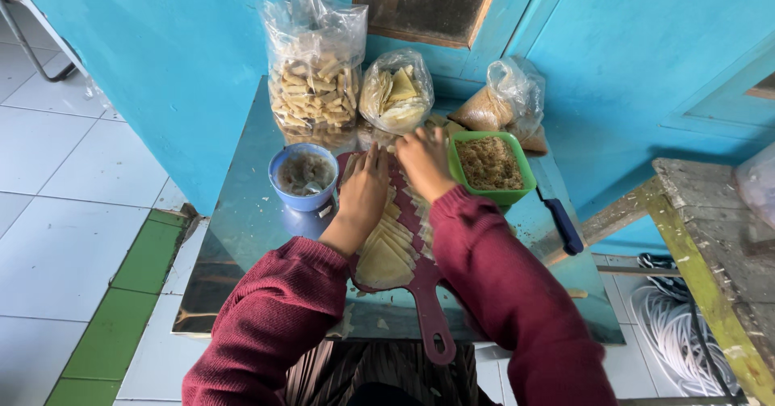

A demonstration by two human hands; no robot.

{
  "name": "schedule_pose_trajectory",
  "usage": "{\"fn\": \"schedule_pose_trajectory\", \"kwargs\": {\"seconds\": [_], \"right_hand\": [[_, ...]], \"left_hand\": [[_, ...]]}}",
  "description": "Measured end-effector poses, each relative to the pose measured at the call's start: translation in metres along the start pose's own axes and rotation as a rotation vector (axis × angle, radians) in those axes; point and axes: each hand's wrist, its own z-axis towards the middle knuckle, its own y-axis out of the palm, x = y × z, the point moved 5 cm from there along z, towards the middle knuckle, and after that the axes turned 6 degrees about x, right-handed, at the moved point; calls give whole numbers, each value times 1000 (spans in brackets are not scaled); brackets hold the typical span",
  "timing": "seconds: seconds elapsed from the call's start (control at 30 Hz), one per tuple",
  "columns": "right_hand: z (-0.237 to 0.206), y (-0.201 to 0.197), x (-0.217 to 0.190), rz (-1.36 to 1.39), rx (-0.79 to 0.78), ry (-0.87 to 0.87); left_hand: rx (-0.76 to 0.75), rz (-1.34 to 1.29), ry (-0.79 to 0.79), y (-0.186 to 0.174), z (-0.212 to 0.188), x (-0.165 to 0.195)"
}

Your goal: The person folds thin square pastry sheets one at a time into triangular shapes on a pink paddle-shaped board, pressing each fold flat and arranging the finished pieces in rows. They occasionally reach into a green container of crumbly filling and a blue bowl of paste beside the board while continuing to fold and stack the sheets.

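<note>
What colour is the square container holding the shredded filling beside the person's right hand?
Bright green, seen clearly in the head view: the square plastic container sits just right of the right hand.

Three clear plastic bags stand along the far edge of the desk [242, 212] against the blue wall. The tall bag of rolled pastry sticks [314, 71] is leftmost, the smaller bag of pale folded wrappers [397, 93] just beside it, and the knotted bag of brown filling [502, 103] rightmost.

Wrappers [386, 249]: pale yellow, thin, triangular sheets, laid flat in an overlapping row along the board. Board [425, 286]: dark red, paddle-shaped, flat on the desk [242, 212], handle toward the person.
</note>
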Motion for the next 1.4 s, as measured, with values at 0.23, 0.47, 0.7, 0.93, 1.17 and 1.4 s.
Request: {"fn": "schedule_pose_trajectory", "kwargs": {"seconds": [0.23,0.47,0.7,0.93,1.17,1.4], "right_hand": [[-75,-68,47,400,-439,372],[-151,-79,79,13,-335,322],[-166,-66,104,86,-494,460],[-106,-98,114,281,-65,382],[-116,-92,72,349,-40,326],[-147,-87,42,403,-105,167]], "left_hand": [[-88,-25,5,11,-19,4],[-11,54,81,13,-23,11],[-51,6,130,-9,-23,30],[-100,-243,482,-37,-53,87],[-125,-361,506,-49,-78,104],[-203,-329,494,-44,-77,104]]}}
